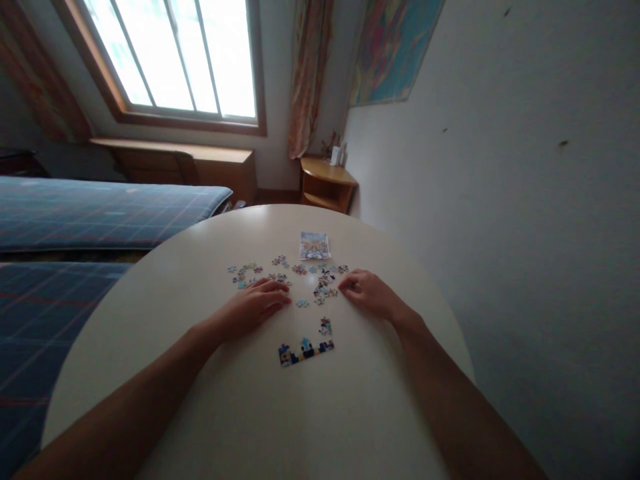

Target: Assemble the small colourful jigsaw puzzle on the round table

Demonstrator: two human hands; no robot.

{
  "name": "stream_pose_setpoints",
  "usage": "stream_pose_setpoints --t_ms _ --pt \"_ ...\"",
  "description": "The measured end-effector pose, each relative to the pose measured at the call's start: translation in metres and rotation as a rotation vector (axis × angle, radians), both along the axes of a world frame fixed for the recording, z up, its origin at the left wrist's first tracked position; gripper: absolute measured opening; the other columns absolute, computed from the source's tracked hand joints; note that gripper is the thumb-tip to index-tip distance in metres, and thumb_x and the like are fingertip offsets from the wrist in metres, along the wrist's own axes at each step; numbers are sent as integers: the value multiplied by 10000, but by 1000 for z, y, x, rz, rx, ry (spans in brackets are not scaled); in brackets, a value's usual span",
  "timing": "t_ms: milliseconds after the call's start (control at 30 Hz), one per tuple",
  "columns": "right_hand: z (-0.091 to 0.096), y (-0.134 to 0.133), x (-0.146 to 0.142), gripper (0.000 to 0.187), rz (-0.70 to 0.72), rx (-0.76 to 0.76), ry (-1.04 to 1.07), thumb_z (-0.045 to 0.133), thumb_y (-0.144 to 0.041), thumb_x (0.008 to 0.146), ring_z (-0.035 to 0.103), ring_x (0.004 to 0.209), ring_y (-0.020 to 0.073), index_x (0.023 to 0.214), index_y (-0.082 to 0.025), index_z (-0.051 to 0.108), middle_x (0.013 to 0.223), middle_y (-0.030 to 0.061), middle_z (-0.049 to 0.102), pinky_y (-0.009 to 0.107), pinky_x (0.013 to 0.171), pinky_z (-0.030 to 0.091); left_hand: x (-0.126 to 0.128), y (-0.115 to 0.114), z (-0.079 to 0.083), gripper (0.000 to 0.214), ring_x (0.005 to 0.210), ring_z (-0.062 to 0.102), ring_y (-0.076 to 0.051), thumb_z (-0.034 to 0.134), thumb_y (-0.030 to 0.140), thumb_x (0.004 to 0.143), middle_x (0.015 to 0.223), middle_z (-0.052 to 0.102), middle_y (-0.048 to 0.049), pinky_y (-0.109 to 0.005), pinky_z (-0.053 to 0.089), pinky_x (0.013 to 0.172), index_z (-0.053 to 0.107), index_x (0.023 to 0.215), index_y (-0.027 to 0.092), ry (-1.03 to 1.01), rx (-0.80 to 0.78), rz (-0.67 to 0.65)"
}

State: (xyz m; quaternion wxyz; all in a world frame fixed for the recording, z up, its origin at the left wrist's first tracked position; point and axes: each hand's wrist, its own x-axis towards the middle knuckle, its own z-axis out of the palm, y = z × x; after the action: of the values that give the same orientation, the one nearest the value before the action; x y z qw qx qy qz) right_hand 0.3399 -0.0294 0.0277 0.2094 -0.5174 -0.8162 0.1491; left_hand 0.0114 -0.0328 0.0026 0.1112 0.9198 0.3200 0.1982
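Note:
Loose jigsaw puzzle pieces [325, 292] lie scattered across the middle of the white round table [240, 413]. My left hand [257, 303] rests palm down at the left group of pieces, its fingers stretched out and covering some of them. On the other side, my right hand [367, 292] has its fingers curled in, their tips beside the right-hand pieces. Whatever those fingers hold, if anything, is hidden. Nearer to me lies a joined L-shaped puzzle section [306, 352], with a bottom row and a short right side. A small picture card [315, 246] lies flat beyond the pieces.
A bed with a blue plaid cover [100, 213] stands left of the table. The wall [525, 253] runs close along the right. Behind are a small wooden corner cabinet [330, 172], a wooden desk [220, 155] and a bright window [185, 60].

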Motion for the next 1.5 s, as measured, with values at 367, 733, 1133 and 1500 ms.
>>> stream_pose_setpoints --t_ms 367,733,1133,1500 --pt "-2 -9 -26 255 22 61 -46 739 -354 815 574 1095 261 1033 -225 765 1134 114 663 423 1011 419 5 -8 9 213 1212 544 -239 557 332 957 1281 621 -58 -432 441 1052 670 1128 272 -27 -29 -20" --pt "-6 -6 -28 162 -6 14 -40 714 -304 827 547 1142 277 970 -235 744 1170 93 657 487 1008 376 -1 -15 11 721 1411 339 -354 773 605 723 1506 442 -81 -557 329 1135 557 1344 311 71 -137 -31" --pt "-1 -4 -27 149 100 123 -152 677 -328 885 588 1028 241 976 -254 768 1013 60 731 407 917 416 6 -13 12 523 1354 418 -288 678 510 862 1399 548 -85 -494 360 1126 566 1309 262 12 -80 -47" --pt "-4 -1 -30 157 43 138 -43 625 -172 871 676 886 194 968 -213 741 964 58 749 331 849 502 15 -14 5 329 1250 529 -249 568 392 951 1306 612 -88 -448 411 1082 609 1230 224 -81 -58 38"
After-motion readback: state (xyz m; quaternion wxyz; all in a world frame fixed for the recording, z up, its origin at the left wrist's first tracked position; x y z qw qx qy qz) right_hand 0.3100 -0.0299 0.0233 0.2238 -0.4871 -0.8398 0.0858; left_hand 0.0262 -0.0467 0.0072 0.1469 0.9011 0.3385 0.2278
